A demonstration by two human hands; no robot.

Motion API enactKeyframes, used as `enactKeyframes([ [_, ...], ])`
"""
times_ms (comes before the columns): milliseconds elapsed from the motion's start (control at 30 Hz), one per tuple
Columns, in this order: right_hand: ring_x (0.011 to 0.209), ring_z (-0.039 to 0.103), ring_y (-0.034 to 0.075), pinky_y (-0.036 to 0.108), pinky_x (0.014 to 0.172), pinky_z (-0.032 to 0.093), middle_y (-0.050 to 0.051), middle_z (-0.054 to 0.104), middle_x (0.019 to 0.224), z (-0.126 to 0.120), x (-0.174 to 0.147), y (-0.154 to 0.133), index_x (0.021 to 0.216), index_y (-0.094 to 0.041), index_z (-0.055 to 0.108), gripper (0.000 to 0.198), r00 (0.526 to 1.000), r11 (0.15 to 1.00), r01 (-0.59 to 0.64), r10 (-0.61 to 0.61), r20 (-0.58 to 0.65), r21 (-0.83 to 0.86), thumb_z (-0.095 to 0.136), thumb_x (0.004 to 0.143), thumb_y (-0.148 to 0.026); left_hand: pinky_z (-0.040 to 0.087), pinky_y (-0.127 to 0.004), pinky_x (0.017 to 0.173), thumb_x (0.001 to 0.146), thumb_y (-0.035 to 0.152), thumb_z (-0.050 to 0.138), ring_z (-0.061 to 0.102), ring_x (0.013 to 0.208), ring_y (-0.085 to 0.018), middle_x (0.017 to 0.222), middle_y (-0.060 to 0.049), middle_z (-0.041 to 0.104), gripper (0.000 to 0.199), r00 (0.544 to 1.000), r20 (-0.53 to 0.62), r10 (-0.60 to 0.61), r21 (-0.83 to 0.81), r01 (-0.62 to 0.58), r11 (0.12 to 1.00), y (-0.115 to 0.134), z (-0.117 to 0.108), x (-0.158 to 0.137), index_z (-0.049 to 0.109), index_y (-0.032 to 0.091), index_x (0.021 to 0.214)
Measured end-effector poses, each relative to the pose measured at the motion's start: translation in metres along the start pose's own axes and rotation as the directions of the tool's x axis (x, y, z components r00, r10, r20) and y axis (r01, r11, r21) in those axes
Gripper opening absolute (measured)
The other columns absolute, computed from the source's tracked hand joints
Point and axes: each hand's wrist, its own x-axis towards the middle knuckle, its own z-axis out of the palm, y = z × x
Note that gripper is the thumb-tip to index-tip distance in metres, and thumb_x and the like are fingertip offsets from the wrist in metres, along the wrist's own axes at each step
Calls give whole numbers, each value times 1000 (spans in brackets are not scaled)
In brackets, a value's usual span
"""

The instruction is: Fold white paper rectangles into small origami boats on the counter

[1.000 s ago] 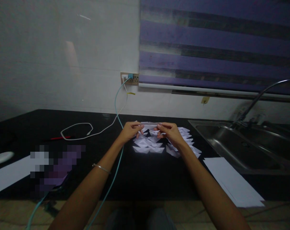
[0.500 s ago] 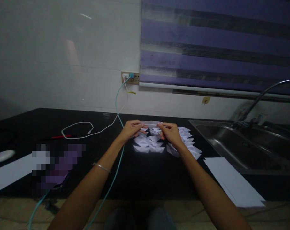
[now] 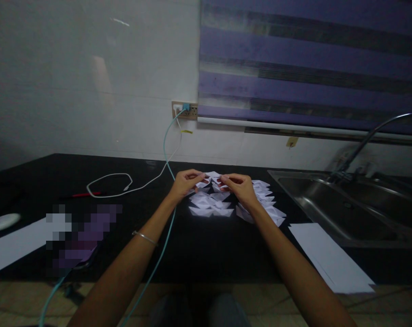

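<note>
Between my two hands is a small white paper boat (image 3: pixel 213 174), held up over the far part of the dark counter. My left hand (image 3: pixel 188 182) pinches its left end, and the thumb and fingers of my right hand (image 3: pixel 238 184) pinch the right end. Below and behind the hands lie several folded paper boats (image 3: pixel 211 200) in rows. A further column of paper boats (image 3: pixel 265 200) stands to the right, partly covered by my right hand and forearm.
White paper sheets (image 3: pixel 331 259) lie at the right, beside the steel sink (image 3: pixel 335 213) and its faucet (image 3: pixel 359 147). On the left are a paper strip (image 3: pixel 15 243), a blurred purple object (image 3: pixel 93 236), a red pen (image 3: pixel 85 195) and a white cable (image 3: pixel 107 175). A teal cable (image 3: pixel 168 236) crosses the counter.
My hands have moved slightly closer together. The held paper, a flat strip before, now shows a raised peak in the middle.
</note>
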Motion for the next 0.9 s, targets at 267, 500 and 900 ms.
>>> enactKeyframes([
  [267, 74, 70, 21, 36, 70, 59, 9, 75, 82, -3, 1, 2, 83, -16, 79, 32, 997, 990, 76, -73, 25, -123, 76, 74, -46, 41, -17, 40, 79, 34, 74, 64, 56, -11, 87, -8, 77, 28, 997, 38, 72, 69, -75, 995, -7, 1, 0, 76, 16, 101],
  [500, 67, 70, 21, 35, 66, 60, 5, 72, 70, 2, 3, 11, 75, -17, 76, 29, 997, 997, 64, -65, -41, -36, 78, 72, -46, 37, -18, 40, 81, 44, 69, 50, 41, -6, 68, -4, 72, 32, 981, -19, 191, 208, -183, 961, -16, 0, 2, 77, 14, 76],
  [900, 59, 65, 18, 33, 62, 57, 3, 69, 67, 10, 4, 16, 82, -18, 71, 31, 992, 996, 82, -84, -97, -19, 79, 70, -45, 43, -20, 45, 82, 43, 68, 56, 49, -10, 74, -4, 73, 30, 977, -60, 205, 177, -192, 965, -18, 5, 2, 73, 14, 86],
])
